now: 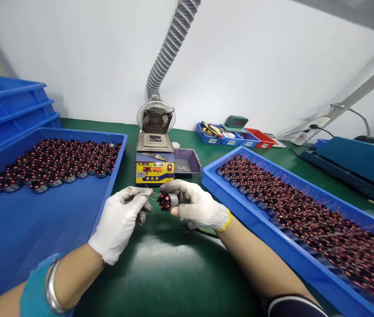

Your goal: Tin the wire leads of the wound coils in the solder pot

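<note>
In the head view, we hold a motor (170,201) just in front of the machine (155,169), a little to its right and above the counter (173,264). Our right hand (197,203) has its fingers closed round the motor's silver casing, the thumb tip bare of its glove; our left hand (122,218) has thumb and forefinger pinched together, apparently on the thin wires (153,197) coming off the motor, though we cannot tell how many strands it has. Left of the machine lies a tray (84,130) of motors, and right of it a second tray (221,157), where reddish wires stand up in a tangle. The main risk, we judge, is at the pinch: too hard a pull could snap a strand, while too light a grip on such fine wire could let one slip out. If our right fingers slackened, the smooth round casing could turn or drop onto the counter. The machine's display reads 426.0; if that is heat, a hand drifting onto its top, bare thumb especially, could be burned. Among the tangled wires, lifting one motor could drag its neighbours along and bend their leads.
</note>
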`<control>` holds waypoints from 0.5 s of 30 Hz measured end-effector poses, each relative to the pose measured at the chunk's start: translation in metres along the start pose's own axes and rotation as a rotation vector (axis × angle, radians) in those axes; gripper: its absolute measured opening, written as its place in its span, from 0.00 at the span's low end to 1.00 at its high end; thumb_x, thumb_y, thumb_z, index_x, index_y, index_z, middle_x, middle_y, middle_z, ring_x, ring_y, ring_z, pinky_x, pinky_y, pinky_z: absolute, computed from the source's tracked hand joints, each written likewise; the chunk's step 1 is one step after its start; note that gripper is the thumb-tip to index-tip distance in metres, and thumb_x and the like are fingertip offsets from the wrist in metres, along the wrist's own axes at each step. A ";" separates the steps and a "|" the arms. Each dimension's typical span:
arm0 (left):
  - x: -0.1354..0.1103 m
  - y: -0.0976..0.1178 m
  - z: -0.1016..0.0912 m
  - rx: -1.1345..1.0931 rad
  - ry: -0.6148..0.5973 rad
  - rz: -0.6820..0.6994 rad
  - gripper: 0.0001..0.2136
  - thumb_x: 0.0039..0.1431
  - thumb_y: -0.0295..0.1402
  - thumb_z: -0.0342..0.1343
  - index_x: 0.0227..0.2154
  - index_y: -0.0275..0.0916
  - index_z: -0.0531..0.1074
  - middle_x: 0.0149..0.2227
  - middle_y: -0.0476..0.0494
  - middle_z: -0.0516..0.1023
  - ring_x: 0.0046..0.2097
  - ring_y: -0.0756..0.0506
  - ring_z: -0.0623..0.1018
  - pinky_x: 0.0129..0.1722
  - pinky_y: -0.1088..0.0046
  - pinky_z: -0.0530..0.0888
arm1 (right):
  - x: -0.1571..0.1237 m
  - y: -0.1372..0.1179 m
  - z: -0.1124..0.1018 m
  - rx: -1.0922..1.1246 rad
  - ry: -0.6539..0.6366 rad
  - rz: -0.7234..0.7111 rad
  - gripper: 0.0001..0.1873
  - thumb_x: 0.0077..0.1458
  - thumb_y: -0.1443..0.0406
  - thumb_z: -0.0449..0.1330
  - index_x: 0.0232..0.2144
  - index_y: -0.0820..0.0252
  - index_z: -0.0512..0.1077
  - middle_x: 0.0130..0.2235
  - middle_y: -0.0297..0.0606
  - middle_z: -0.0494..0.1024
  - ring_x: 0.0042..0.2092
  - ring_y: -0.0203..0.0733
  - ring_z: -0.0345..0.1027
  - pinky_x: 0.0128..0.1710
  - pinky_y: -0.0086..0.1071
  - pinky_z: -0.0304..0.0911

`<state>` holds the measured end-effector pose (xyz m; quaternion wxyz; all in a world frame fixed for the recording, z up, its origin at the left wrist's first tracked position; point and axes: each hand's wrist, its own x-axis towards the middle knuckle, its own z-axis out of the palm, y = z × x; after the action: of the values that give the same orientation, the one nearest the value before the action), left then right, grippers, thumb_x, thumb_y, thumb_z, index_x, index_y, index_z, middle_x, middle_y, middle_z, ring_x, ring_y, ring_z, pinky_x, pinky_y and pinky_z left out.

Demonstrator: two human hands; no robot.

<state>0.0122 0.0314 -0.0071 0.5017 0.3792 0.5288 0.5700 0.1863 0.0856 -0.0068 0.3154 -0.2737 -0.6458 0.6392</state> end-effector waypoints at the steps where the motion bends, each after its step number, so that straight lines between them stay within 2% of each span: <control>1: 0.001 0.000 0.001 -0.015 0.025 0.006 0.14 0.43 0.39 0.62 0.30 0.34 0.74 0.21 0.49 0.71 0.20 0.53 0.67 0.17 0.78 0.63 | -0.001 0.000 0.002 -0.033 -0.009 0.000 0.23 0.38 0.74 0.62 0.41 0.61 0.68 0.37 0.35 0.72 0.36 0.32 0.67 0.36 0.28 0.64; 4: 0.008 -0.001 -0.002 -0.097 0.142 0.062 0.13 0.43 0.38 0.63 0.31 0.34 0.74 0.24 0.49 0.72 0.22 0.53 0.68 0.19 0.79 0.64 | -0.005 -0.002 0.007 -0.141 -0.035 -0.006 0.22 0.38 0.74 0.63 0.40 0.61 0.70 0.39 0.36 0.73 0.39 0.35 0.67 0.39 0.30 0.65; 7: 0.017 -0.004 -0.008 -0.200 0.251 0.132 0.13 0.42 0.37 0.64 0.30 0.35 0.72 0.27 0.49 0.73 0.23 0.54 0.69 0.19 0.79 0.64 | -0.006 -0.002 0.008 -0.097 -0.020 -0.022 0.22 0.38 0.73 0.63 0.40 0.60 0.70 0.39 0.37 0.73 0.39 0.35 0.67 0.39 0.30 0.65; 9: 0.021 -0.006 -0.011 -0.227 0.234 0.126 0.13 0.43 0.38 0.63 0.30 0.35 0.72 0.29 0.49 0.73 0.24 0.53 0.70 0.20 0.79 0.64 | -0.002 -0.002 0.004 0.020 0.016 -0.041 0.23 0.39 0.72 0.63 0.41 0.60 0.69 0.37 0.36 0.73 0.37 0.35 0.68 0.37 0.29 0.65; 12: 0.023 -0.010 -0.012 -0.195 0.150 0.049 0.16 0.47 0.43 0.60 0.33 0.36 0.71 0.29 0.48 0.73 0.24 0.53 0.70 0.20 0.78 0.64 | 0.015 -0.007 -0.009 0.164 0.109 -0.094 0.23 0.40 0.65 0.66 0.42 0.60 0.68 0.34 0.35 0.73 0.34 0.34 0.68 0.34 0.29 0.66; 15: 0.022 -0.011 -0.010 -0.094 0.064 -0.052 0.20 0.49 0.47 0.57 0.36 0.35 0.70 0.30 0.45 0.74 0.23 0.53 0.70 0.20 0.77 0.64 | 0.048 -0.022 -0.028 0.137 0.255 -0.091 0.17 0.45 0.60 0.63 0.39 0.60 0.69 0.28 0.33 0.71 0.26 0.31 0.64 0.27 0.27 0.65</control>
<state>-0.0002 0.0501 -0.0217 0.5166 0.3230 0.5269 0.5926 0.1774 0.1398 0.0172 0.4415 -0.3010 -0.5671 0.6268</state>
